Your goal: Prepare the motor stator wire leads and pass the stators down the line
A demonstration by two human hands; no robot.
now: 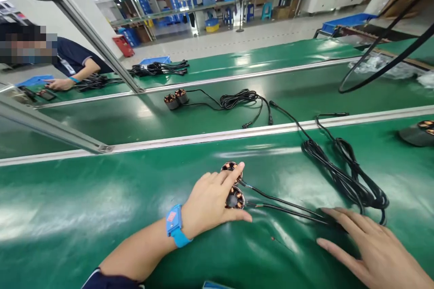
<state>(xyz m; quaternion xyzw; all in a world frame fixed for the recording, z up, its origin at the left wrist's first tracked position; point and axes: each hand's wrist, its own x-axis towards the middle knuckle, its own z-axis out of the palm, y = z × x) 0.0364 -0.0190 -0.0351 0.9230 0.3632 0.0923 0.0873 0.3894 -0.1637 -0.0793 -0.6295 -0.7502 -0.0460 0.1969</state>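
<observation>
The motors (234, 199) I have here show copper against black, their cords (281, 207) are black, my wristband (174, 225) is blue with a reddish patch (172, 216), my sleeve (111, 281) navy, and the surface (118, 189) green beside a whitish rail (203, 138).

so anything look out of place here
One black cable strays from its coil over the pale rail, and a small reddish speck, perhaps debris, sits on the green mat between the left hand and right hand.

Left grip (210, 201) on two copper-wound cores (236, 199), right grip (376, 246) at black cables (294, 211).
</observation>
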